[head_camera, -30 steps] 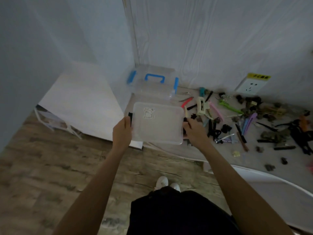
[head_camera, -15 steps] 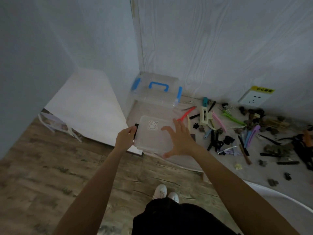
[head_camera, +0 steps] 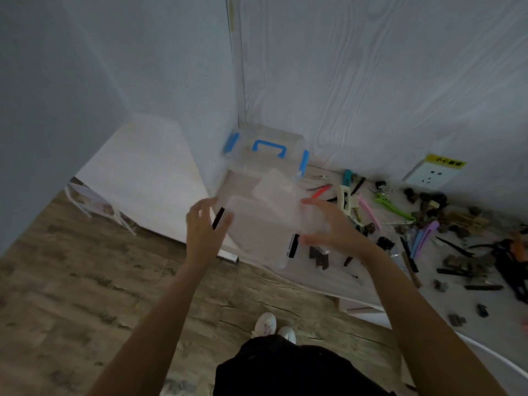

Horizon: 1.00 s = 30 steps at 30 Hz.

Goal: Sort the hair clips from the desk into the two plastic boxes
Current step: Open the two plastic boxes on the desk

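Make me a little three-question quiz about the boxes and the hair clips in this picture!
1. True or false: the lid of the near clear box is lifted off it.
2. Which hand holds that lid? A) left hand B) right hand C) neither
3. Fill in: the handle on the far box by the wall is coloured ____.

Key
1. True: the lid sits tilted above the open box.
2. B: the right hand's fingers and thumb hold its edge, while the left hand is open beside the box's black latch.
3. Blue. The hair clips all lie on the desk, none boxed yet as far as can be seen.
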{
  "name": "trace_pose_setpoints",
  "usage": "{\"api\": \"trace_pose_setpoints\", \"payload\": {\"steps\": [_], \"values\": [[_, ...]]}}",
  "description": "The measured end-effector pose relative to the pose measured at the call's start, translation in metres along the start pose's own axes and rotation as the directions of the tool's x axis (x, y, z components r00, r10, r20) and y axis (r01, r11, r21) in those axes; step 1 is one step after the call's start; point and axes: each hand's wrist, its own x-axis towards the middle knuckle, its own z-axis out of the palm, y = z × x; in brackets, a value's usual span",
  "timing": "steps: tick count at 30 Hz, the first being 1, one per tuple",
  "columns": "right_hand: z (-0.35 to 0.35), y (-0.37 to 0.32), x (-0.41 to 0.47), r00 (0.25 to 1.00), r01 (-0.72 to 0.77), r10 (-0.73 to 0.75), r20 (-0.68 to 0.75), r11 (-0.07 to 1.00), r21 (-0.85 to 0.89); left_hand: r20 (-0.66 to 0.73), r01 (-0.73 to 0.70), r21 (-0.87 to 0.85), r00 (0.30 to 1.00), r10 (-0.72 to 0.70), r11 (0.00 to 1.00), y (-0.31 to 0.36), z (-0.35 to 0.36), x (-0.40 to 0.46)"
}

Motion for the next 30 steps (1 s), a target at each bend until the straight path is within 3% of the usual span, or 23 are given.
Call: {"api": "trace_pose_setpoints", "payload": {"steps": [2,3,5,7,10,12,15,19,24,27,30], "values": [[-0.010,0.016,-0.011,0.990,-0.020,-0.008,-0.138,0.980,-0.199,0.136,-0.399,0.051,0.911,0.389,0.916,0.011,-0.001,-0.015],[-0.013,0.023,-0.016,0.978,-0.051,-0.012,-0.208,0.954,-0.295,0.278,-0.513,0.075,0.834,0.476,0.855,0.014,0.001,-0.023],[-0.017,0.031,-0.026,0.939,-0.137,-0.017,-0.343,0.898,-0.419,0.467,-0.629,0.158,0.727,0.504,0.761,0.009,0.009,-0.035],[-0.018,0.036,-0.035,0.888,-0.169,-0.106,-0.447,0.830,-0.532,0.436,-0.642,0.188,0.733,0.523,0.743,0.001,0.015,-0.040],[-0.016,0.047,-0.041,0.844,-0.226,-0.196,-0.500,0.715,-0.662,0.252,-0.607,0.181,0.789,0.560,0.773,-0.009,0.007,-0.040],[-0.008,0.049,-0.036,0.878,-0.205,-0.186,-0.440,0.686,-0.699,0.102,-0.576,0.137,0.817,0.567,0.806,-0.010,-0.006,-0.038],[0.018,0.034,-0.019,0.965,-0.049,-0.164,-0.203,0.652,-0.757,-0.024,-0.556,0.075,0.829,0.559,0.828,-0.001,-0.024,-0.035],[0.064,0.024,0.020,0.997,0.075,-0.042,0.063,0.669,-0.740,-0.013,-0.568,0.121,0.819,0.573,0.814,0.007,-0.026,-0.025],[0.089,0.040,0.052,0.988,0.053,0.065,0.142,0.713,-0.699,0.072,-0.536,0.217,0.842,0.534,0.816,0.003,-0.009,-0.022],[0.074,0.051,0.041,0.999,0.030,-0.002,0.043,0.763,-0.645,0.129,-0.512,0.226,0.859,0.495,0.829,0.006,0.003,-0.022],[0.057,0.062,0.022,0.977,-0.007,-0.111,-0.180,0.833,-0.554,0.184,-0.524,0.213,0.850,0.493,0.825,0.013,0.016,-0.022]]}}
